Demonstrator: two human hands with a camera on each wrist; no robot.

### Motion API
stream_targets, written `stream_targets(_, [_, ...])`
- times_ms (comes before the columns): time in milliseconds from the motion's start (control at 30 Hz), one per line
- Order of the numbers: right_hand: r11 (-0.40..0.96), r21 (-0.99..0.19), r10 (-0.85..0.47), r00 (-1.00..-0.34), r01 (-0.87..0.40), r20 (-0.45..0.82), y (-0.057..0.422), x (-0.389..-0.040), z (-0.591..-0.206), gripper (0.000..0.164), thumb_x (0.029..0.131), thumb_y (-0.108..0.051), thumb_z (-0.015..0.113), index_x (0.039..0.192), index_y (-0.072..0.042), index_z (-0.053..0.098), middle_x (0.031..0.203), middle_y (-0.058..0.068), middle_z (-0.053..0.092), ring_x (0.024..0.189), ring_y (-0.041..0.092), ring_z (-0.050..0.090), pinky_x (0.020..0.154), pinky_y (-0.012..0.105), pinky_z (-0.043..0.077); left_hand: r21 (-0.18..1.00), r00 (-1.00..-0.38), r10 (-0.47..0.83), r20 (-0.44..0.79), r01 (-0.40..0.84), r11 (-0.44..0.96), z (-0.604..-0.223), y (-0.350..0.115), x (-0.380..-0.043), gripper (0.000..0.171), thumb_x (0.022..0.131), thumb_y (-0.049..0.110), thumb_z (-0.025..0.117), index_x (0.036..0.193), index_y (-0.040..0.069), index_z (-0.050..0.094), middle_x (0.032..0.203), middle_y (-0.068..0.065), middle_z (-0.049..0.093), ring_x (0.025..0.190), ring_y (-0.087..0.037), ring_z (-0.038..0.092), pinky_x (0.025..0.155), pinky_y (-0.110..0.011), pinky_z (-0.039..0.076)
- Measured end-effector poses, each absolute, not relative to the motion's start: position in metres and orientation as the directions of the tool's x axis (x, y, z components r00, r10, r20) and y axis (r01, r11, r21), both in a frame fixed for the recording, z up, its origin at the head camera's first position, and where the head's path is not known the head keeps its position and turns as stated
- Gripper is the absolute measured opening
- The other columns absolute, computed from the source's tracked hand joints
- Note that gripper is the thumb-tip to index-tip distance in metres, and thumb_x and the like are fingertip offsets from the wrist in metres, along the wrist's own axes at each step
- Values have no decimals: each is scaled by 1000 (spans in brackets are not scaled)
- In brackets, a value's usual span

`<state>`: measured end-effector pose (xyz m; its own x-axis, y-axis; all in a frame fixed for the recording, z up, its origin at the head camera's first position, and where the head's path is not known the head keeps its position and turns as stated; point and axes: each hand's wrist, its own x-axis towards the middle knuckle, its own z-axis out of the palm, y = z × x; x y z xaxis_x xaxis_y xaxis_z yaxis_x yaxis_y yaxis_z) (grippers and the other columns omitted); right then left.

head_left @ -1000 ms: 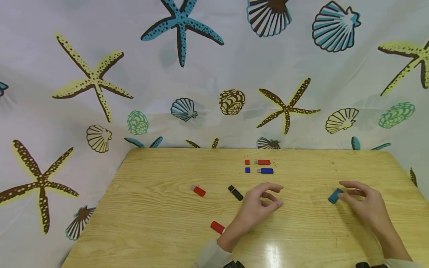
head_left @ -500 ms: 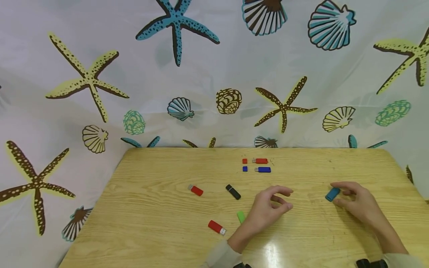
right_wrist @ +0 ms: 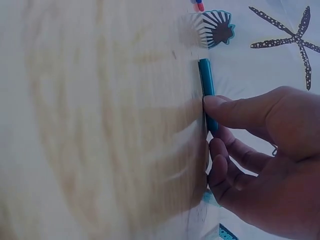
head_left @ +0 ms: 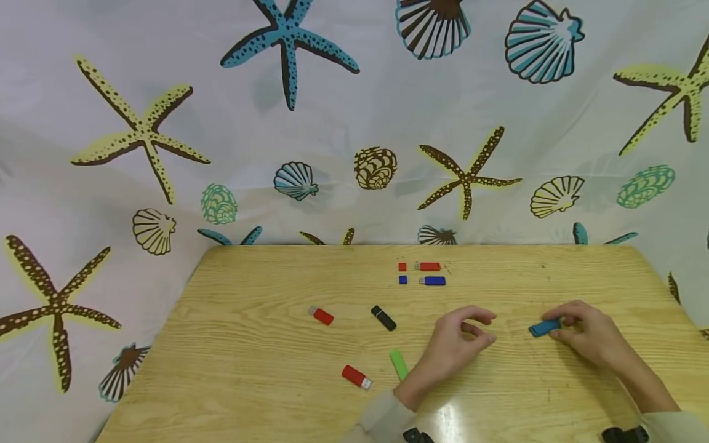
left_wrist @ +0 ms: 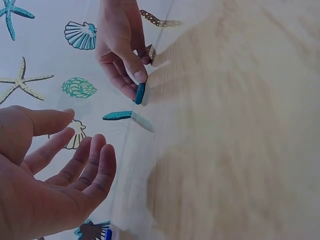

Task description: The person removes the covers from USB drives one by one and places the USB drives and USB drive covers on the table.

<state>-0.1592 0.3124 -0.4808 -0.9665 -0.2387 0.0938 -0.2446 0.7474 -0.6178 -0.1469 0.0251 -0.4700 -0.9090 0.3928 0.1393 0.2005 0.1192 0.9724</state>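
My right hand pinches the right end of a blue USB stick at the right of the wooden table. In the right wrist view the thumb lies across the blue stick, with the index finger behind it. It stays low, at the tabletop. My left hand is held over the middle of the table, fingers loosely bent and apart from the thumb, holding nothing. The left wrist view also has the left hand with a gap between thumb and fingers. Nearest to its forearm lies a green stick, partly covered.
At the back lie an uncapped red USB stick and red cap, above a blue USB stick and blue cap. A black stick and two red ones, left and front, lie left of the hands.
The blue stick has turned from steeply slanted to nearly sideways, and the right hand's fingers now pinch its right end. The left hand has moved right, uncovering the green stick and the front red stick.
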Motion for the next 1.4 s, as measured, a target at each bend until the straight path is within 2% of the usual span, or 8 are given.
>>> stream_targets(167, [760,-600,-244,-965,-250,94,311,-158,-480,21,86,-6,82,106,-9,75,104,7,70,88,20,63,72,35,53,975,-912,392,122,183,124,-474,30,-151,28,93,1,74,121,2,72,115,-15,70,84,-3,66,72,-18,55])
stream_targets(333, [716,-636,-296,-950,-290,99,307,-155,-478,16,87,-9,83,101,-10,76,89,-3,70,76,5,63,64,26,54,977,-913,393,109,172,129,-477,33,-153,27,93,2,74,120,2,72,114,-14,71,84,-2,66,73,-18,55])
stream_targets(567, [680,-651,-325,-935,-336,144,299,-150,-475,15,86,-9,83,99,-12,76,86,-8,68,75,3,61,64,25,55,975,-913,393,110,176,135,-478,33,-155,27,94,2,74,121,3,72,114,-13,71,85,-2,66,74,-18,55])
stream_targets(800, [619,-644,-336,-893,-450,301,283,-143,-470,25,82,1,84,99,-15,75,88,-8,70,77,3,63,63,25,56,978,-915,391,104,165,128,-477,30,-155,26,95,7,74,121,4,73,116,-12,71,86,-2,67,75,-18,55])
stream_targets(933, [579,-652,-349,-872,-489,343,273,-140,-463,28,81,4,84,100,-15,75,92,-6,73,79,4,65,63,26,57,980,-911,399,107,164,110,-475,27,-154,26,96,10,74,121,4,73,114,-10,72,88,-4,68,76,-19,56])
stream_targets(1000, [567,-658,-355,-868,-496,347,267,-139,-459,28,82,4,83,101,-15,75,93,-5,73,80,5,66,64,26,57,983,-907,408,108,158,92,-473,26,-154,26,97,10,73,121,3,72,113,-10,72,89,-8,70,76,-21,57])
stream_targets(1200, [526,-677,-372,-855,-514,360,250,-137,-449,30,82,6,82,101,-14,74,95,-5,72,81,6,67,64,26,58,988,-886,444,131,153,14,-469,19,-155,26,99,9,70,121,-3,70,106,-10,73,91,-30,75,73,-34,62])
stream_targets(1400, [487,-703,-388,-849,-518,358,237,-138,-446,28,84,5,82,102,-14,74,95,-4,72,81,8,67,64,27,59,985,-884,440,160,175,-7,-466,9,-155,21,99,7,69,116,-5,71,101,-13,74,87,-34,75,74,-42,62])
